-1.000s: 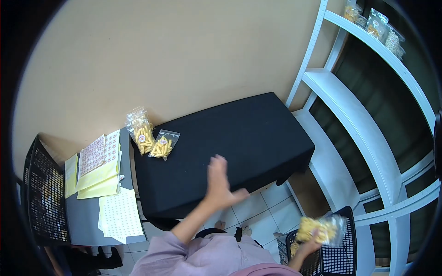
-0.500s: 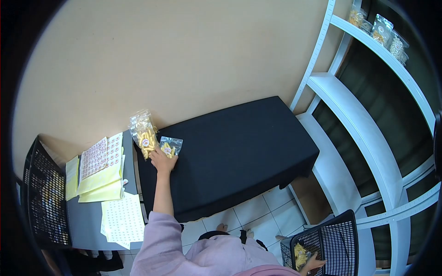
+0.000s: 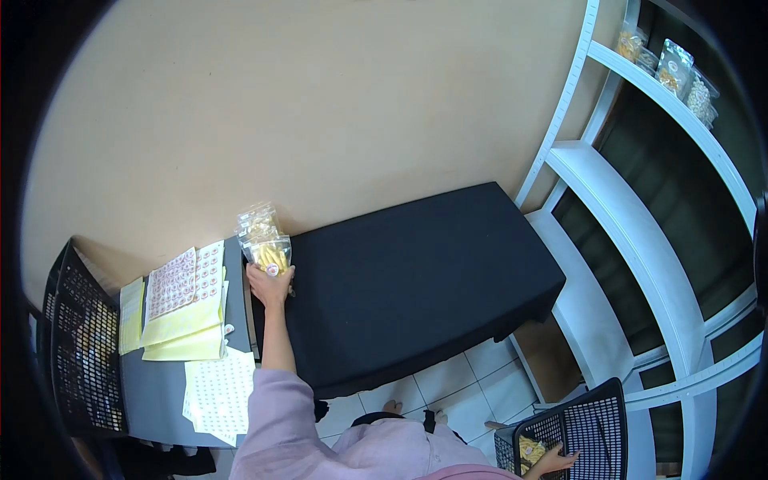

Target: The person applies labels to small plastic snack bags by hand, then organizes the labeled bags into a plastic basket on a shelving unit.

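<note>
The left hand (image 3: pixel 270 286) is reaching out across the black desk (image 3: pixel 416 280) and closing on a clear snack bag (image 3: pixel 272 258) full of yellow sticks, its fingers narrowed around the bag's lower edge. That bag is leaning against a second snack bag (image 3: pixel 256 223) at the desk's far left corner, close to the wall.

The right hand (image 3: pixel 558 462) is hanging low at the person's side, over a black mesh basket (image 3: pixel 588 428) on the floor, touching or about to touch more yellow snacks (image 3: pixel 530 450) inside; whether it is gripping anything, I cannot tell.

Sticker sheets (image 3: pixel 186 276) and yellow backing paper (image 3: pixel 186 332) are lying on the grey desk (image 3: pixel 148 388) just to the left, beside another black basket (image 3: pixel 76 344). More bags (image 3: pixel 676 72) are sitting on the white shelf (image 3: pixel 640 240) at the right.

The risk, as I judge it, is that the 2 bags are crowding the corner: a sideways nudge could be tipping 1 off the edge, or the slick plastic could be slipping from such a shallow fingertip hold.
</note>
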Demonstrator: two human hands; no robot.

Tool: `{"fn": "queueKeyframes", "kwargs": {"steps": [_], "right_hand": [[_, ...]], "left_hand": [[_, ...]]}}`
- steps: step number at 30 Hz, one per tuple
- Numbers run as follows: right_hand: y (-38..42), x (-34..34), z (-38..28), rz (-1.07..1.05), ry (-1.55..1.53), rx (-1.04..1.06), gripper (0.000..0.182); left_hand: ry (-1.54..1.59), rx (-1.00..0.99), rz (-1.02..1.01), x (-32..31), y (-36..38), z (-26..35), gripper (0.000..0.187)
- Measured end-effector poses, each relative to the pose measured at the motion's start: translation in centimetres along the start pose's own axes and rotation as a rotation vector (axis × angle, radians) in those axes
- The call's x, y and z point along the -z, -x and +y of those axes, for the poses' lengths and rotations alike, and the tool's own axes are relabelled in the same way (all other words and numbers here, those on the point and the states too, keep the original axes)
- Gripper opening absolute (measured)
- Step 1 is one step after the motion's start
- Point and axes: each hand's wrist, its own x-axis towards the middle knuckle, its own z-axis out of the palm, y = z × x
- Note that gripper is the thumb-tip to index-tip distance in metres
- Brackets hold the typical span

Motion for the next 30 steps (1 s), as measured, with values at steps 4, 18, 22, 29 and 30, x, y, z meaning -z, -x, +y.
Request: {"fn": "queueKeyframes", "kwargs": {"steps": [4,18,22,29,30], "right_hand": [[1.2,1.2,-3.1,-0.036,0.019,-0.045,0.059],[10.1,5.1,-25.9,-1.205,-1.088,0.386,0.082],[8.3,4.9,-21.6,-1.028,-1.195,-0.106,0.066],[3.2,10.3,-16.3,-0.514,-1.392,0.081,0.052],[3.3,10.1,-16.0,-0.477,-1.342,0.087,0.052]], "left_hand": [[0.033,0.123,-0.063,-0.4,0.4,0.7,0.071],[1.095,-0.827,-0.893,9.4,27.8,19.2,0.066],[1.142,-0.92,-1.312,11.7,28.6,21.7,0.096],[0.951,-0.459,-0.746,5.9,18.9,18.6,0.106],[0.854,-0.273,-0.563,4.7,16.3,17.0,0.102]]}}
